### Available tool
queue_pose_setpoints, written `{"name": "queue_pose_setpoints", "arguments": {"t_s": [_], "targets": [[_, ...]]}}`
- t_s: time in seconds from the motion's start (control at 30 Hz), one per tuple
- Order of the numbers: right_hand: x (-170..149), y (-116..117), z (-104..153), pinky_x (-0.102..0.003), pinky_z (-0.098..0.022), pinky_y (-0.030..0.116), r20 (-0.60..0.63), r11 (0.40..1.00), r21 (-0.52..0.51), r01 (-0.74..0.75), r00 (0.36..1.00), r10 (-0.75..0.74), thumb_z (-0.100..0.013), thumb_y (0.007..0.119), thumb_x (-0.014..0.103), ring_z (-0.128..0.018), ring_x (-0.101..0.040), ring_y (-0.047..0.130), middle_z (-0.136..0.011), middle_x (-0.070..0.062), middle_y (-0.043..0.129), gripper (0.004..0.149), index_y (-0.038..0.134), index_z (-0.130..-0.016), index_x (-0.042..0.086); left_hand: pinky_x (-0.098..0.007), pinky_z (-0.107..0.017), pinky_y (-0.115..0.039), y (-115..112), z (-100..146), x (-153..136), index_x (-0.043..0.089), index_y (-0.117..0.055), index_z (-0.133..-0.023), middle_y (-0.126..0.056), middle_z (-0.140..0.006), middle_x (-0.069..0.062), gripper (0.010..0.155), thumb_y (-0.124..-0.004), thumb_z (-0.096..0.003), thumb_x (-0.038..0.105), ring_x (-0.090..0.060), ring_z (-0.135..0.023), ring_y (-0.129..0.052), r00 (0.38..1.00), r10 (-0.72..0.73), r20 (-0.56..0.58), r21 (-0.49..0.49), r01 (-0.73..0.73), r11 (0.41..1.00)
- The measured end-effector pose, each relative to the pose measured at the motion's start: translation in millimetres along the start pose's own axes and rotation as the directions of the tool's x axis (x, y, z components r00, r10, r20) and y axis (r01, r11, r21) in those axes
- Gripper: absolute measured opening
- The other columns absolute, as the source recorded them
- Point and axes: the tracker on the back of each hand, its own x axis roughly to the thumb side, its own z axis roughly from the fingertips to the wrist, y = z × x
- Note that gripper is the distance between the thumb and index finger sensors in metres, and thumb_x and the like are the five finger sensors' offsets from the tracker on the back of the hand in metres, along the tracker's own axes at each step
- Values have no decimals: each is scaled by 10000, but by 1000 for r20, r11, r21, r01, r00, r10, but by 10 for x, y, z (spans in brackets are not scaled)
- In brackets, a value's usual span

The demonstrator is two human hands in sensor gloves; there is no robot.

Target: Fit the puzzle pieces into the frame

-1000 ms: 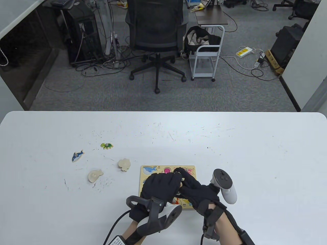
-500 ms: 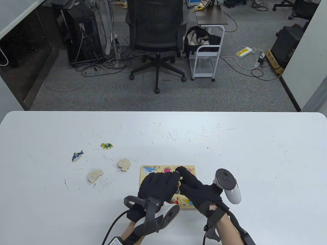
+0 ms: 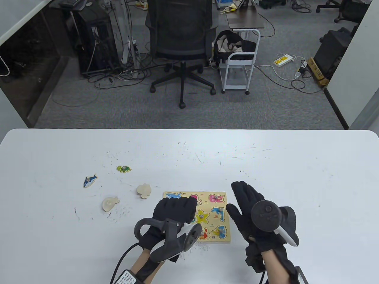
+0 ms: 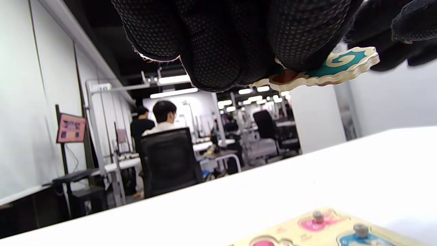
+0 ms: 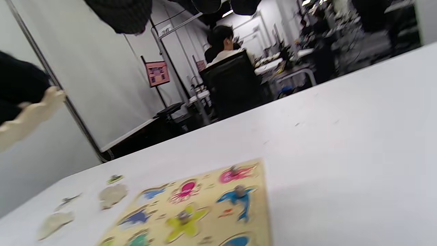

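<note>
From above, my left hand (image 3: 174, 214) curls over the puzzle frame's (image 3: 226, 238) left side, hiding what my left wrist view shows: a teal puzzle piece (image 4: 327, 70) pinched in my fingers (image 4: 211, 41). My right hand (image 3: 251, 213) hovers beside the frame, fingers spread, holding nothing.

A white desk (image 3: 281, 165) with rounded far corners carries everything, its top marked by fine scratches and scuffs. Near the front edge lies a pale wooden puzzle frame (image 3: 226, 217), flat on the surface, with coloured sea-animal pieces seated in it. Well to the left of the frame four loose pieces lie apart from one another: a green turtle piece (image 3: 123, 169) farthest back, a blue shark piece (image 3: 89, 180) to its left and nearer, and two plain wood-coloured pieces lying face down, one (image 3: 144, 190) just beside the frame's far left corner, the other (image 3: 109, 203) further left.
</note>
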Motion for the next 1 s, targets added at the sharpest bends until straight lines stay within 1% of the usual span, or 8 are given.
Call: {"name": "queue_pose_setpoints", "arguments": {"t_s": [0.07, 0.2, 0.37, 0.53, 0.6, 0.77, 0.87, 1.0], "targets": [[-45, -51, 17, -590, -809, 432, -52, 994, -59, -87, 995, 84, -503, 778, 497, -1109, -365, 552, -1194, -28, 514, 716, 450, -1110, 304, -385, -691, -816, -10, -40, 8, 411, -796, -933, -966, -892, 133, 490, -873, -458, 503, -81, -788, -988, 1000, -25, 9, -36, 26, 999], [-114, -94, 24, -587, -816, 418, -111, 984, -100, -145, 985, 134, -501, 778, 500, -1121, -353, 533, -1197, -15, 510, 716, 450, -1109, 313, -383, -692, -817, -50, -135, 7, 413, -796, -933, -966, -892, 136, 493, -877, -455, 501, -81, -789, -988, 998, -64, 20, -85, 65, 994], [-159, -86, 7, -583, -819, 416, -122, 989, -86, -123, 986, 112, -500, 776, 502, -1122, -354, 530, -1196, -13, 513, 714, 452, -1109, 315, -384, -693, -815, -190, -240, -15, 414, -798, -931, -965, -892, 136, 492, -879, -453, 498, -81, -789, -987, 998, -61, 21, -173, 64, 983], [-150, -60, -8, -582, -816, 423, -113, 990, -65, -128, 986, 120, -502, 773, 503, -1117, -353, 543, -1194, -15, 520, 708, 458, -1108, 315, -382, -687, -821, -448, -246, 42, 416, -798, -929, -967, -889, 137, 493, -878, -450, 503, -78, -783, -991, 993, -103, 49, -237, 112, 965], [-148, -57, -8, -582, -816, 423, -110, 990, -63, -127, 987, 119, -500, 773, 505, -1117, -352, 543, -1194, -16, 519, 714, 451, -1109, 316, -385, -684, -821, -557, -218, 91, 412, -799, -929, -970, -886, 133, 493, -879, -450, 501, -80, -781, -993, 993, -98, 63, -252, 110, 961], [-138, -42, -16, -582, -815, 428, -103, 990, -56, -131, 987, 124, -501, 771, 505, -1115, -354, 547, -1193, -17, 524, 716, 447, -1110, 313, -382, -683, -823, -787, -171, 191, 414, -801, -927, -972, -883, 137, 492, -878, -449, 504, -76, -778, -995, 984, -143, 102, -298, 167, 940], [-127, -27, -21, -581, -815, 429, -100, 989, -50, -139, 986, 133, -501, 768, 507, -1115, -353, 546, -1193, -17, 524, 716, 446, -1110, 313, -381, -683, -823, -892, -169, 222, 416, -800, -926, -973, -882, 139, 491, -878, -449, 504, -76, -777, -995, 984, -143, 107, -320, 171, 932], [-122, -21, -23, -580, -814, 431, -97, 989, -47, -141, 986, 136, -502, 766, 508, -1114, -354, 550, -1192, -16, 525, 716, 445, -1111, 311, -380, -684, -823, -1009, -165, 266, 418, -799, -926, -972, -882, 141, 490, -877, -449, 505, -72, -777, -996, 975, -183, 125, -337, 215, 916]]}}
